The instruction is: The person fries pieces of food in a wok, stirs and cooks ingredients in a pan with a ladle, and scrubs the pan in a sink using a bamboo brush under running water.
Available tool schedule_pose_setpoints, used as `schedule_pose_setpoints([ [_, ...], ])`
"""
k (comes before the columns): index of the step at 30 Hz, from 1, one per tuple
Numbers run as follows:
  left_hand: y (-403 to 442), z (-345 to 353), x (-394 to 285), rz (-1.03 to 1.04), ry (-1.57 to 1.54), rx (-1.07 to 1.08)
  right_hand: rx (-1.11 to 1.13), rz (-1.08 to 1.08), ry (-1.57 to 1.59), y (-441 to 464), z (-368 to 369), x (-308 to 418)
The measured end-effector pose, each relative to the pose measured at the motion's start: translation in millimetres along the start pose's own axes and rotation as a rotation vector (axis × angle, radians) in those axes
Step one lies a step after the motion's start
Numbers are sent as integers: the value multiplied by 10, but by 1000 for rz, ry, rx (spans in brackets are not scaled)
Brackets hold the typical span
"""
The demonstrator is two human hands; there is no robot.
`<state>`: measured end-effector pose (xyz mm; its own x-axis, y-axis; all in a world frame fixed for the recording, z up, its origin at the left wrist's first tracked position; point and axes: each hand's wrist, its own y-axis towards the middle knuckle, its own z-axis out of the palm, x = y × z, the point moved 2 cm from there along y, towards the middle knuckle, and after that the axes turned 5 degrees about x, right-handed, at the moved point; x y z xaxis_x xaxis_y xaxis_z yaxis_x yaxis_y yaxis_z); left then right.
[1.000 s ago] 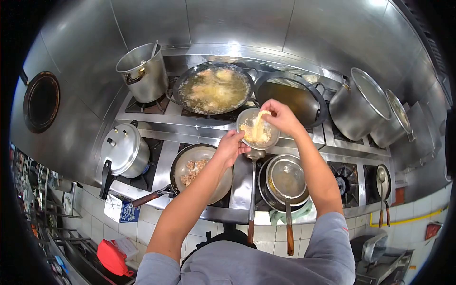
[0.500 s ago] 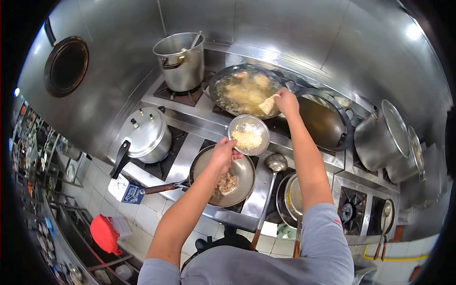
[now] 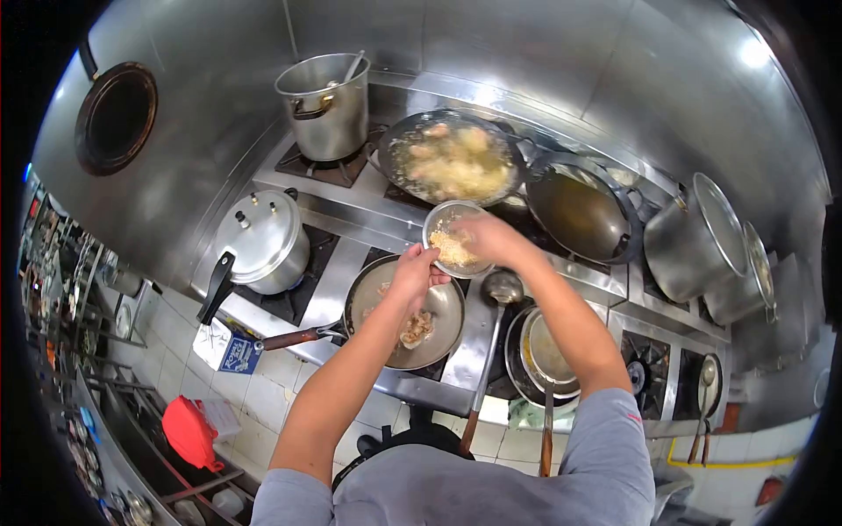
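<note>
My left hand (image 3: pixel 414 279) grips the rim of a small metal bowl (image 3: pixel 449 210) from its left side. Pale yellow crumbs (image 3: pixel 453 250) lie inside. My right hand (image 3: pixel 484 238) reaches into the bowl from the right; motion blur smears its fingers, so whether they hold anything cannot be told. Beyond the bowl, a wok (image 3: pixel 396 140) of bubbling oil contains several battered pieces (image 3: pixel 452 162). Below my left hand, a frying pan (image 3: pixel 443 307) holds browned, chopped pieces that look like meat (image 3: pixel 417 330).
A second wok (image 3: pixel 631 219) with dark oil stands right of the first. Around the stove are a tall pot (image 3: pixel 329 123), a pressure cooker (image 3: pixel 263 241), large pots (image 3: pixel 697 245), a long-handled ladle (image 3: pixel 502 287) and a strainer (image 3: pixel 553 355). The frying pan's handle (image 3: pixel 289 338) juts left past the stove edge.
My right hand has moved back from the frying wok into the bowl. The pale piece it held over the oil is no longer seen in it. My left hand still holds the bowl.
</note>
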<state>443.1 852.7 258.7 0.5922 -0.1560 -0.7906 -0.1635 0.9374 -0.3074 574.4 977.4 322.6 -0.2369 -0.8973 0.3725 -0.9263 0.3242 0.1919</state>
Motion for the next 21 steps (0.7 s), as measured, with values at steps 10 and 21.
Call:
schedule_pose_setpoints([
  [10, -19, 669, 460, -102, 191, 164, 301, 464, -121, -855, -101, -25],
  [21, 170, 668, 309, -40, 60, 99, -190, 419, 156, -637, -483, -285],
])
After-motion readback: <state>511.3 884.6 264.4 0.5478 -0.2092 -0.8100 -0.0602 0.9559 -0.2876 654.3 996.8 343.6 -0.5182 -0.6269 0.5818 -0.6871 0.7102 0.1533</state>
